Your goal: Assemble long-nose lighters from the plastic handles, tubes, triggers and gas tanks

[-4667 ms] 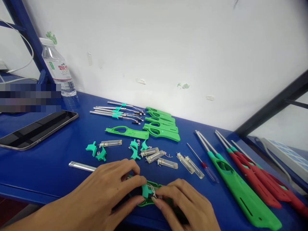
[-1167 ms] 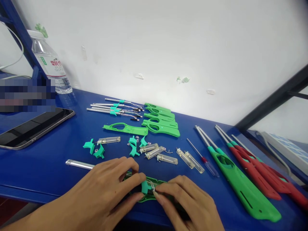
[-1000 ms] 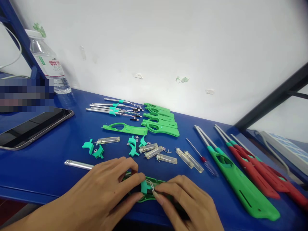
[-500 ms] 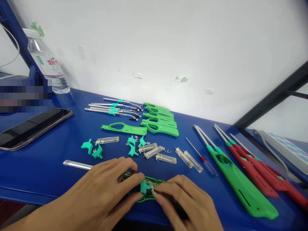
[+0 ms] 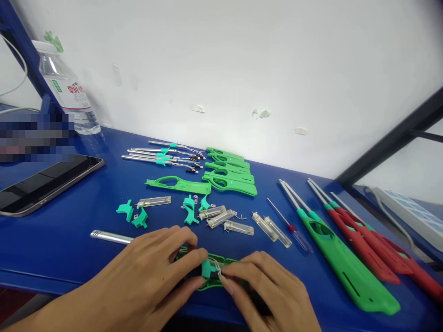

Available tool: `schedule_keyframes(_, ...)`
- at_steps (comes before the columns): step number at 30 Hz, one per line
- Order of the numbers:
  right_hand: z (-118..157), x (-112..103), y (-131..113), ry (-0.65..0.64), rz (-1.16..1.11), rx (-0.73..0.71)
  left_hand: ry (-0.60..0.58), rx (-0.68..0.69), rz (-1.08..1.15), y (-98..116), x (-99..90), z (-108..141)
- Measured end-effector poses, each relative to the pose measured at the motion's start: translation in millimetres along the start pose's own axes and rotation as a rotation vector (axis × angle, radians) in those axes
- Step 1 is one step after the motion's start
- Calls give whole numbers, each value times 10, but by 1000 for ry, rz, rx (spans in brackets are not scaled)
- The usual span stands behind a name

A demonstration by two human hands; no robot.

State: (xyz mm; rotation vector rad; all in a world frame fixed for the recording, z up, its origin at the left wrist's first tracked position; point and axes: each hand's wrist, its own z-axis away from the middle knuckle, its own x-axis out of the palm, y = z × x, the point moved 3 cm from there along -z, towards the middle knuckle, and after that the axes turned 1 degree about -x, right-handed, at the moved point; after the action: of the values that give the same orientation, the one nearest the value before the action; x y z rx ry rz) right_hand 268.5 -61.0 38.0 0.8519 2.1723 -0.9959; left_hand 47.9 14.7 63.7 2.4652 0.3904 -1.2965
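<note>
A green lighter shell half (image 5: 211, 287) lies at the table's front edge under both hands. My left hand (image 5: 152, 272) pinches a teal trigger (image 5: 206, 269) between thumb and index finger inside the shell. Close on its right, the thumb and index finger of my right hand (image 5: 266, 290) press together at thin white wires (image 5: 216, 265) beside the trigger. A silver metal tube (image 5: 111, 237) sticks out to the left from behind my left hand. The right end of the shell is covered by my right hand.
Behind the hands lie teal triggers (image 5: 140, 218), clear fuel tanks (image 5: 238, 228), green shell halves (image 5: 231, 184) and metal rods with wires (image 5: 148, 159). A screwdriver (image 5: 294, 233) and green and red lighters (image 5: 349, 263) lie right. A phone (image 5: 51, 182) and bottle (image 5: 67, 92) stand left.
</note>
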Motion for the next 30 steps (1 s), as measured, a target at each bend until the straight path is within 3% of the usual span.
schedule_keyframes(9,14,13,12,11,-16,15,46,-29,-11,81,-3,-239)
schedule_keyframes(18,10,-3,-2,9,-7,19,36,13,-14,10,-15,-17)
schedule_keyframes(30,12,5,-8,7,-1,19,16,19,-28,5,-15,-30)
